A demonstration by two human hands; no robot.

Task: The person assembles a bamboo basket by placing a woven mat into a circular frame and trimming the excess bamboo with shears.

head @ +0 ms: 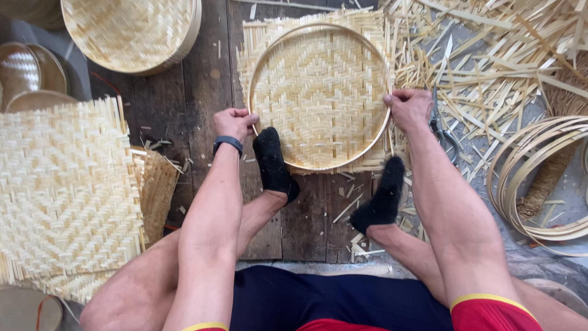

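Dark wooden floorboards form the working surface, seen from above and strewn with bamboo offcuts. At far left, a stack of square woven bamboo mats lies flat, with frayed strip ends projecting at its edges; beyond it, at upper left, rests a finished round woven tray. The left hand, a dark watch on its wrist, is closed in a fist on the left edge of a thin bamboo hoop. This hoop lies at centre on a woven mat whose corners and frayed edges extend past the ring. Two feet in black socks press on the near edge: the left foot overlaps the hoop's lower left arc, the right foot sits at the lower right, just outside the ring. The right hand, fingers curled, grips the hoop's right edge. Beside that wrist lie metal scissors. Loose bamboo strips cover the upper right, and a bundle of spare hoops lies at far right.
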